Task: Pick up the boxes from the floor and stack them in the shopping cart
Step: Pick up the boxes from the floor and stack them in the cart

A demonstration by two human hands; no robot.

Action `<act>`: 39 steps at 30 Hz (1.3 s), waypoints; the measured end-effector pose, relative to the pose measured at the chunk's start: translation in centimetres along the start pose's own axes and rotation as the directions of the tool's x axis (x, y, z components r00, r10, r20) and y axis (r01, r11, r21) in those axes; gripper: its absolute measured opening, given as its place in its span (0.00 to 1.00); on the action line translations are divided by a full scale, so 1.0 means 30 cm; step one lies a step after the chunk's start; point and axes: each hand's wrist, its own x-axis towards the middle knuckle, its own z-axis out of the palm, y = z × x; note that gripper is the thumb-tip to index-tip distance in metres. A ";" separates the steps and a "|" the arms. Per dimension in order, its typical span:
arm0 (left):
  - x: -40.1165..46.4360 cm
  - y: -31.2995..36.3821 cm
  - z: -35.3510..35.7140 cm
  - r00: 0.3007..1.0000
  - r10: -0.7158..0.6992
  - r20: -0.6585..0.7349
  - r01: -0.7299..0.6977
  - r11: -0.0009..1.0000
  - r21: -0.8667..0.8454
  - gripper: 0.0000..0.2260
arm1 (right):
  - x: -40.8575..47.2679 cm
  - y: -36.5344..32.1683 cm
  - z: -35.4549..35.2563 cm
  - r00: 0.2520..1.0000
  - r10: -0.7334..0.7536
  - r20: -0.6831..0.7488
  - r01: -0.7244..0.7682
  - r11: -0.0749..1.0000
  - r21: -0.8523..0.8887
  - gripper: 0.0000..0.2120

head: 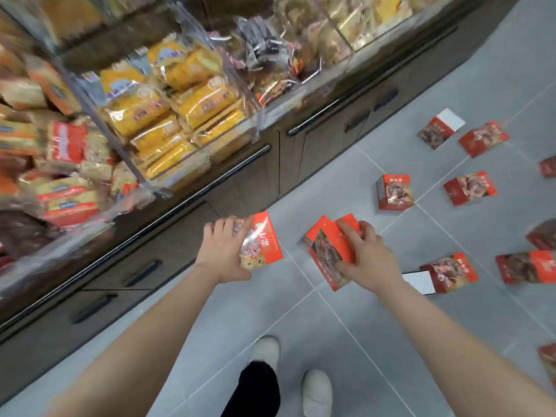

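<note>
My left hand [224, 251] grips one red box [264, 240] with a meat picture, lifted above the grey floor by the cabinet. My right hand [365, 255] holds two more red boxes [328, 251] together, thumb underneath and fingers on top. Several other red boxes lie scattered on the tiles to the right: one standing box [394, 192], a flat box [469, 188], a pair of boxes at the far right [484, 138] and a box near my right wrist [451, 272]. No shopping cart is in view.
A dark wooden display counter [186, 236] with drawers and a metal rail runs diagonally on the left, topped with clear bins of yellow snack packs [180, 115]. My white shoes [316, 389] stand on the grey tile floor [301, 326] below.
</note>
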 end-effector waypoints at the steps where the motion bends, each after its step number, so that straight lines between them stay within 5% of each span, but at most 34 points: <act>1: -0.013 0.000 -0.101 0.999 0.013 -0.032 -0.013 1.000 0.008 0.53 | -0.025 -0.030 -0.085 0.999 -0.037 -0.024 0.037 0.999 -0.013 0.41; 10: -0.318 0.052 -0.744 0.961 -0.108 -0.255 0.126 0.990 0.058 0.54 | -0.262 -0.264 -0.583 0.946 -0.269 -0.180 0.265 0.963 -0.044 0.40; 20: -0.956 0.038 -0.924 0.858 -0.383 -0.343 0.391 0.919 -0.046 0.55 | -0.611 -0.567 -0.710 0.860 -0.491 -0.137 0.490 0.871 -0.044 0.41; 28: -1.536 0.018 -0.809 0.654 -0.708 -0.268 0.680 0.705 -0.202 0.54 | -0.874 -0.849 -0.558 0.703 -0.711 0.023 0.708 0.696 -0.119 0.37; 39: -2.466 -0.002 -0.521 0.334 -0.916 -0.220 0.859 0.392 -0.329 0.52 | -1.433 -1.272 -0.112 0.472 -0.862 0.186 0.882 0.463 -0.091 0.36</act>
